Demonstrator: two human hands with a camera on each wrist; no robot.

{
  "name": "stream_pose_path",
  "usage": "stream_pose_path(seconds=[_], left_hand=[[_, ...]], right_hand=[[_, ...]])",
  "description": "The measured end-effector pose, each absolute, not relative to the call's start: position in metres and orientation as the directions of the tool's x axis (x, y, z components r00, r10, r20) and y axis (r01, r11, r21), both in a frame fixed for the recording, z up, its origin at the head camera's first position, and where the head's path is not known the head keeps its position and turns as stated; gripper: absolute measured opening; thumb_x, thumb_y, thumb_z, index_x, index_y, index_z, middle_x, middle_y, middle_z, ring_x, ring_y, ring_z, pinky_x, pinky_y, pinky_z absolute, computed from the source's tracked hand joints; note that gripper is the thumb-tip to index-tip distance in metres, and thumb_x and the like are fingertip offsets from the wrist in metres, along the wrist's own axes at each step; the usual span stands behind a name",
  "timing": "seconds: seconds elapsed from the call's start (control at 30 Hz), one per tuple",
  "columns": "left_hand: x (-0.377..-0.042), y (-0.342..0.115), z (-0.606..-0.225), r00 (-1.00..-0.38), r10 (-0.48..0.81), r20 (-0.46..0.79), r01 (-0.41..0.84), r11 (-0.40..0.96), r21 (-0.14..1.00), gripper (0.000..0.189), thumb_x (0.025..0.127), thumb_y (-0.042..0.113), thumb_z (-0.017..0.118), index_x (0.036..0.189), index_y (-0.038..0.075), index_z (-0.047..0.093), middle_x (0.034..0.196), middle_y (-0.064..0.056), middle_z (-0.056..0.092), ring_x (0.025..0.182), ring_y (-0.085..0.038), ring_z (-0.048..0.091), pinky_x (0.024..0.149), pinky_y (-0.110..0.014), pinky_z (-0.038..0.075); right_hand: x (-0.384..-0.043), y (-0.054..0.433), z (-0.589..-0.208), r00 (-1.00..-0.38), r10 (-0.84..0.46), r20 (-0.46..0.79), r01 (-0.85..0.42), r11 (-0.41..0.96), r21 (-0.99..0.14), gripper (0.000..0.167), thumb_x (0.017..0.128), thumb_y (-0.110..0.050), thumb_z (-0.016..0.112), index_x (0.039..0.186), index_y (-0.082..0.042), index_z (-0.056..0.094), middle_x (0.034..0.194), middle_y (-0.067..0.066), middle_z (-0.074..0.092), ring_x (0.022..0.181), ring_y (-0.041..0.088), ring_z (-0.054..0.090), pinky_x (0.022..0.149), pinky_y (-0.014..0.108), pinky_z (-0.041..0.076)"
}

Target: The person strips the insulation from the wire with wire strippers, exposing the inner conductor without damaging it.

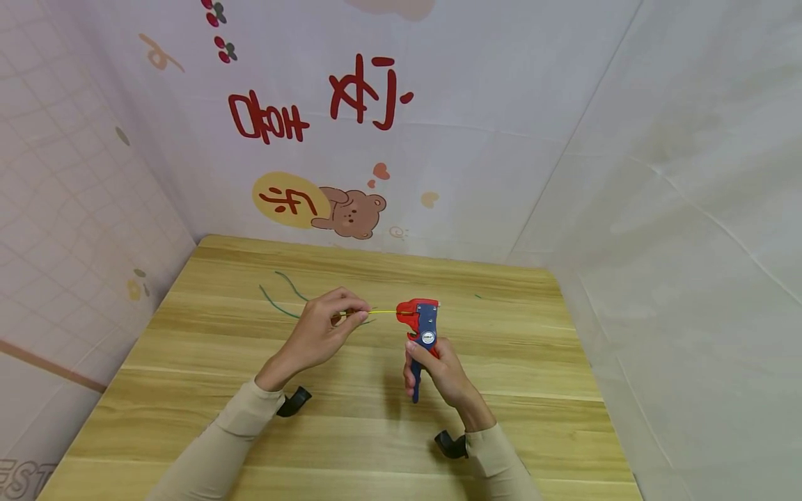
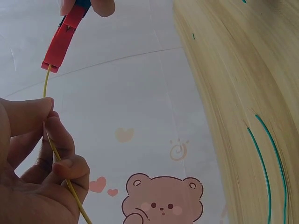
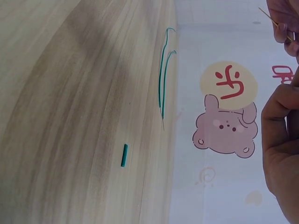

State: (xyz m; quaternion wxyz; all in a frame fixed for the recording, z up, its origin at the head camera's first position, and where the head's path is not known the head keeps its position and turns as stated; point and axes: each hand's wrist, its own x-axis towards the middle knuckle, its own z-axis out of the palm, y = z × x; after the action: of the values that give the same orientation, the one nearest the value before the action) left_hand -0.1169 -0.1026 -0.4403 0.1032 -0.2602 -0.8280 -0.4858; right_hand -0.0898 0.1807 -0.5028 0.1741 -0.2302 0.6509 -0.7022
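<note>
Yellow wire (image 1: 385, 312) sits pinched between the thumb and finger of the left hand (image 1: 326, 325), I guess so it points straight. Its end goes into the red mouth of the tool (image 1: 428, 321), just right of those fingers. Over on the right, the right hand (image 1: 447, 372) has its fingers wrapped round the tool's handles, maybe so they can squeeze. Green wires (image 2: 281, 177) lie on the desk (image 1: 351, 438), far and left.
</note>
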Motion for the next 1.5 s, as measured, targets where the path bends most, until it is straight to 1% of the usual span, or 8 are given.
stream_pose_path(seconds=[0.3,0.5,0.73,1.07,1.23,1.3,1.43,1.5], left_hand=[[-0.1165,-0.1027,-0.44,-0.842,0.336,0.422,0.533,0.397,0.747,0.009,0.108,0.01,0.077,0.11,0.013,0.085,0.108,-0.002,0.079,0.076,-0.009,0.053,0.068,-0.024,0.044],[-0.1167,-0.1024,-0.4412,-0.839,0.334,0.429,0.539,0.401,0.741,0.009,0.108,0.009,0.077,0.11,0.014,0.085,0.108,-0.002,0.079,0.076,-0.009,0.052,0.068,-0.024,0.044],[-0.117,-0.1008,-0.4408,-0.835,0.333,0.438,0.545,0.392,0.741,0.009,0.108,0.009,0.077,0.109,0.014,0.085,0.107,-0.001,0.078,0.076,-0.007,0.051,0.067,-0.024,0.044],[-0.1163,-0.1007,-0.4405,-0.842,0.328,0.428,0.534,0.4,0.745,0.008,0.107,0.009,0.078,0.109,0.013,0.085,0.107,-0.001,0.079,0.077,-0.007,0.052,0.068,-0.024,0.044],[-0.1158,-0.1014,-0.4412,-0.843,0.329,0.426,0.533,0.4,0.745,0.009,0.107,0.009,0.078,0.11,0.014,0.085,0.108,-0.001,0.079,0.076,-0.007,0.052,0.068,-0.024,0.044],[-0.1158,-0.1017,-0.4419,-0.842,0.33,0.427,0.534,0.4,0.745,0.009,0.108,0.009,0.077,0.11,0.014,0.084,0.109,-0.001,0.079,0.076,-0.007,0.052,0.068,-0.024,0.044],[-0.1161,-0.102,-0.4425,-0.842,0.33,0.427,0.534,0.402,0.743,0.009,0.108,0.009,0.077,0.11,0.014,0.084,0.109,-0.001,0.079,0.076,-0.008,0.052,0.068,-0.024,0.045],[-0.1163,-0.1021,-0.4426,-0.842,0.329,0.427,0.534,0.405,0.742,0.009,0.108,0.009,0.077,0.11,0.014,0.084,0.109,-0.001,0.079,0.077,-0.008,0.052,0.068,-0.024,0.045]], right_hand=[[-0.0902,0.1798,-0.5016,-0.838,-0.538,0.091,-0.059,-0.075,-0.995,0.048,0.122,-0.022,0.046,0.089,0.011,0.058,0.067,0.036,0.055,0.054,0.018,0.07,0.057,0.041,0.064],[-0.0895,0.1783,-0.5026,-0.848,-0.522,0.096,-0.071,-0.069,-0.995,0.049,0.122,-0.022,0.046,0.087,0.01,0.058,0.065,0.036,0.054,0.051,0.021,0.068,0.054,0.043,0.063],[-0.0875,0.1761,-0.504,-0.864,-0.493,0.103,-0.079,-0.07,-0.994,0.05,0.122,-0.023,0.046,0.086,0.009,0.057,0.064,0.035,0.054,0.05,0.018,0.069,0.052,0.044,0.062],[-0.0856,0.1751,-0.5043,-0.867,-0.486,0.111,-0.084,-0.078,-0.993,0.05,0.122,-0.025,0.045,0.086,0.008,0.057,0.064,0.034,0.054,0.051,0.015,0.068,0.052,0.042,0.062],[-0.0858,0.1751,-0.5051,-0.861,-0.493,0.124,-0.094,-0.085,-0.992,0.05,0.122,-0.023,0.045,0.086,0.009,0.057,0.063,0.032,0.054,0.051,0.023,0.068,0.055,0.044,0.064],[-0.0856,0.1749,-0.505,-0.859,-0.497,0.124,-0.086,-0.098,-0.991,0.049,0.122,-0.023,0.045,0.087,0.01,0.056,0.063,0.032,0.053,0.051,0.023,0.068,0.055,0.044,0.065],[-0.0853,0.1742,-0.5041,-0.859,-0.5,0.109,-0.052,-0.126,-0.991,0.05,0.122,-0.024,0.046,0.09,0.013,0.054,0.063,0.031,0.052,0.052,0.015,0.068,0.053,0.042,0.064],[-0.0853,0.1739,-0.5039,-0.86,-0.5,0.105,-0.042,-0.134,-0.99,0.049,0.122,-0.023,0.047,0.091,0.014,0.053,0.063,0.028,0.052,0.052,0.013,0.068,0.052,0.043,0.064]])
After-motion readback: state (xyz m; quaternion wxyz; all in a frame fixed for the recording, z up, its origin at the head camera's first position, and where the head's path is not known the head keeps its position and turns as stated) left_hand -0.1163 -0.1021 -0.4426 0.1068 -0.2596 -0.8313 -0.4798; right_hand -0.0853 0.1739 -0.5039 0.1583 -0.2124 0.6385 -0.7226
